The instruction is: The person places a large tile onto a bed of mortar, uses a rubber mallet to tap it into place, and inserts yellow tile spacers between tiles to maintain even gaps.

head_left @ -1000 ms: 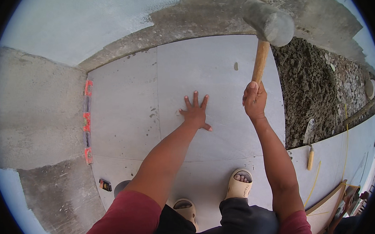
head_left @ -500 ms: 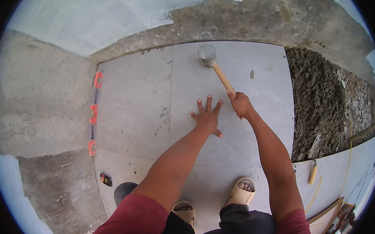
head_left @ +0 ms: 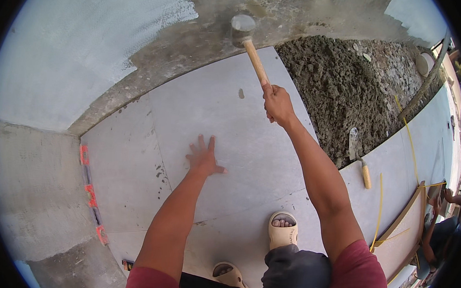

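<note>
One grip (head_left: 279,106) (the right) holds a cylindrical wood-handled mallet (head_left: 252,54) above smooth tile (head_left: 246,143).

Right of the trowel (head_left: 366,175), the dark rim cuts off a co-worker (head_left: 445,233); left of it, the right hand (head_left: 279,105) hides the mallet's lower handle (head_left: 255,59).

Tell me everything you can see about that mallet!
The mallet has a chunky, rounded grey head that looks like rubber, with a paler round end, and a straight tan handle that looks wooden. The person's right hand grips the handle low down. It slants up and leftward in the picture, its head showing against the unpainted wall.
</note>
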Action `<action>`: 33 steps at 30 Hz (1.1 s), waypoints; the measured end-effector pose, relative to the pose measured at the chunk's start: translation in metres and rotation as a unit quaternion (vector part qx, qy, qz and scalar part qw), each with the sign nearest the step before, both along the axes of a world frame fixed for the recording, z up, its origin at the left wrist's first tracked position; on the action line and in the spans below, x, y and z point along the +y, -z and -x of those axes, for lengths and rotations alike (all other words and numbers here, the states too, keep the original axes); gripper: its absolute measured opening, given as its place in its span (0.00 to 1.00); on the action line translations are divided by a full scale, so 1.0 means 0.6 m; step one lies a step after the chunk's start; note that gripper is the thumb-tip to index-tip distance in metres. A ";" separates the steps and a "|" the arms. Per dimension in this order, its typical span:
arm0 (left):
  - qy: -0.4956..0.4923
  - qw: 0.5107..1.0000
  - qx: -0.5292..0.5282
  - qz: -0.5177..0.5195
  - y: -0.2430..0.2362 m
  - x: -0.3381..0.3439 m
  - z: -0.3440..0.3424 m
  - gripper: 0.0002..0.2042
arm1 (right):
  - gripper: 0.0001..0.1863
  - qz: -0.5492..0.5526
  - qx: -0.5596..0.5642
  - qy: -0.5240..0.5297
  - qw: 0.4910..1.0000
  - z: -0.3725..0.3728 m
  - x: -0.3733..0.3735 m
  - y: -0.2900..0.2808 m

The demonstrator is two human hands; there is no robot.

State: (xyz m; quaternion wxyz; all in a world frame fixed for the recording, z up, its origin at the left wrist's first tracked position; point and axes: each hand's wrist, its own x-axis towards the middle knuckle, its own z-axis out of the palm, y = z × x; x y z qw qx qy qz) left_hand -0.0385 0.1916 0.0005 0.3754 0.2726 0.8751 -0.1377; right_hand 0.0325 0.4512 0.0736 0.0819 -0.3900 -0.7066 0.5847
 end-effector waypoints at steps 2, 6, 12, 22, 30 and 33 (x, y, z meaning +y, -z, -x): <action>-0.017 0.999 0.035 -0.012 0.001 -0.007 0.027 0.72 | 0.31 -0.071 0.109 0.037 0.991 -0.014 -0.013 -0.001; -0.035 0.997 0.072 -0.012 -0.012 0.003 0.059 0.71 | 0.31 -0.208 0.093 0.048 0.973 -0.053 -0.012 0.116; -0.084 0.996 0.036 -0.011 0.023 -0.064 0.085 0.72 | 0.33 -0.056 0.013 -0.004 0.998 0.013 0.002 -0.007; -0.052 0.998 0.038 0.008 0.011 -0.054 0.085 0.71 | 0.33 -0.066 -0.073 -0.139 0.985 0.070 -0.081 0.029; -0.047 0.998 0.031 -0.013 -0.008 -0.013 0.082 0.71 | 0.32 -0.308 0.102 -0.196 0.926 0.059 -0.133 0.182; -0.058 0.997 0.044 -0.014 0.006 -0.055 0.082 0.71 | 0.32 -0.040 -0.074 -0.243 0.966 0.121 -0.180 0.009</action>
